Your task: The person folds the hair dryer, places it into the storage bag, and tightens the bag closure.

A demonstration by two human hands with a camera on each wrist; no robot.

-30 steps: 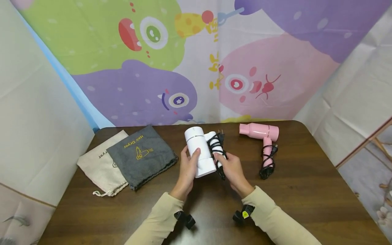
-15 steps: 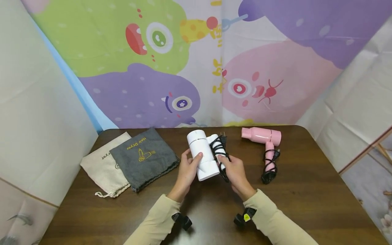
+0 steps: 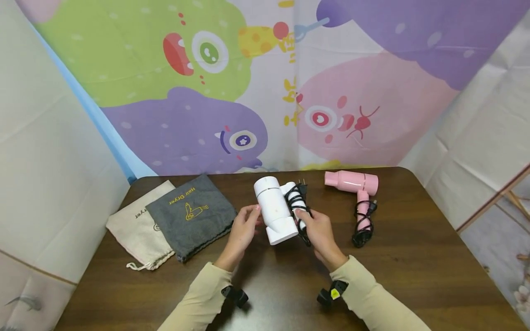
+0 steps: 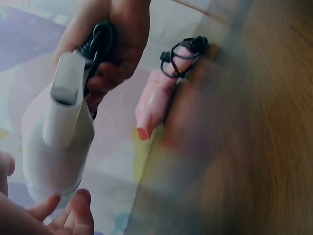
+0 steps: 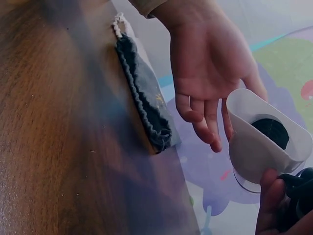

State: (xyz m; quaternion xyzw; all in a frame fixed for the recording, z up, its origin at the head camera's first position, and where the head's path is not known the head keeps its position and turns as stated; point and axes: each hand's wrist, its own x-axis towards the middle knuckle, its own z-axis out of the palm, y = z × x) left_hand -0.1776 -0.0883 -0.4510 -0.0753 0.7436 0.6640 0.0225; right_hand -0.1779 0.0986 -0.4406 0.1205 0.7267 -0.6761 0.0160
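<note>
A white hair dryer (image 3: 273, 207) with its handle folded and a black cord (image 3: 299, 209) wound round it is held just above the table's middle. My right hand (image 3: 318, 229) grips the folded handle and cord from the right. My left hand (image 3: 243, 226) hovers at the dryer's left side with relaxed, straight fingers, its fingertips close to the barrel. In the right wrist view the left hand (image 5: 210, 63) hangs just beside the dryer's flat nozzle (image 5: 264, 142). In the left wrist view the right hand (image 4: 117, 44) is wrapped round the cord behind the white dryer (image 4: 56, 142).
A pink hair dryer (image 3: 356, 184) with a bundled black cord lies to the right. A grey drawstring bag (image 3: 190, 214) overlaps a beige bag (image 3: 136, 225) on the left. The dark wooden table (image 3: 414, 257) backs onto a cartoon-printed curtain.
My left hand has let go of the white dryer's barrel and drawn back to the left with its fingers relaxed. The right hand still holds the dryer in about the same spot.
</note>
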